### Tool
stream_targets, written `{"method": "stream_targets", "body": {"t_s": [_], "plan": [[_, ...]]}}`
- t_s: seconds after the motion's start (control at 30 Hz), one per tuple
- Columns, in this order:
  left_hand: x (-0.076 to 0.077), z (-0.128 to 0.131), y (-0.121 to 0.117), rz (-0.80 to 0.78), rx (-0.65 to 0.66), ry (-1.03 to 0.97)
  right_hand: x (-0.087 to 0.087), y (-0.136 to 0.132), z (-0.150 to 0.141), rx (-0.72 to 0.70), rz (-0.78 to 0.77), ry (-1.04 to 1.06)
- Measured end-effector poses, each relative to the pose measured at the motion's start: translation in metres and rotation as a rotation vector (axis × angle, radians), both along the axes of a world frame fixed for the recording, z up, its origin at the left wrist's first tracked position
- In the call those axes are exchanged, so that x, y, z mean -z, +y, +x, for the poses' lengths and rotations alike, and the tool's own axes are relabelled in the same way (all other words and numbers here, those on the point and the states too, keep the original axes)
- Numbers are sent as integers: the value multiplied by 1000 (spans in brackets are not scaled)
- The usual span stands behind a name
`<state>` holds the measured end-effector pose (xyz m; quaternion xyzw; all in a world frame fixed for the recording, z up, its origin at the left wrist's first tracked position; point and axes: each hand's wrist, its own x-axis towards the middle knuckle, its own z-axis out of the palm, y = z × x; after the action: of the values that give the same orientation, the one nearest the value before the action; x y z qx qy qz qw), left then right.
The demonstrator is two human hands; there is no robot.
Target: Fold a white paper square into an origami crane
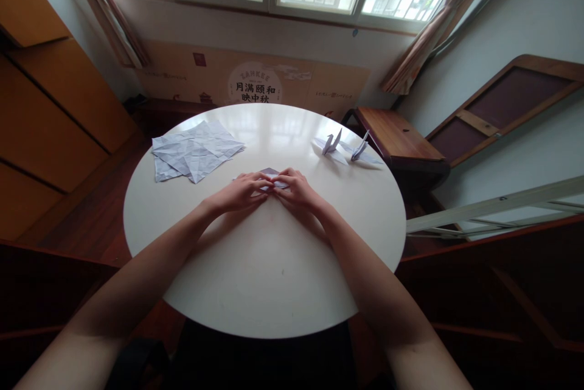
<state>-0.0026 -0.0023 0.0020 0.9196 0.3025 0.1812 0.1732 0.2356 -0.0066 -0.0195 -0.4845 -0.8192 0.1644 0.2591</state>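
A small piece of folded paper (pixel 270 171) lies on the white round table (pixel 264 268), largely covered by my fingers. From the left, my left hand (pixel 245 191) pinches its near edge, fingers bent together. My right hand (pixel 295 188) grips it from the other side, and the fingertips of both hands meet at the middle. A greyish flap of the paper shows beyond the fingertips. How the rest is folded is hidden.
Creased, unfolded paper sheets (pixel 196 149) lie stacked at the table's far left. Two folded paper cranes (pixel 329 145) stand at the far right. A wooden desk (pixel 401 134) is behind the table on the right, and orange cabinets (pixel 59 110) line the left.
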Motion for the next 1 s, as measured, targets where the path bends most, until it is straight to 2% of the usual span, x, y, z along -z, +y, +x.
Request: {"method": "stream_targets", "body": {"t_s": [1.0], "plan": [[3,-1,2,-3,20,17,-1,0,0,2,4,-2]]}}
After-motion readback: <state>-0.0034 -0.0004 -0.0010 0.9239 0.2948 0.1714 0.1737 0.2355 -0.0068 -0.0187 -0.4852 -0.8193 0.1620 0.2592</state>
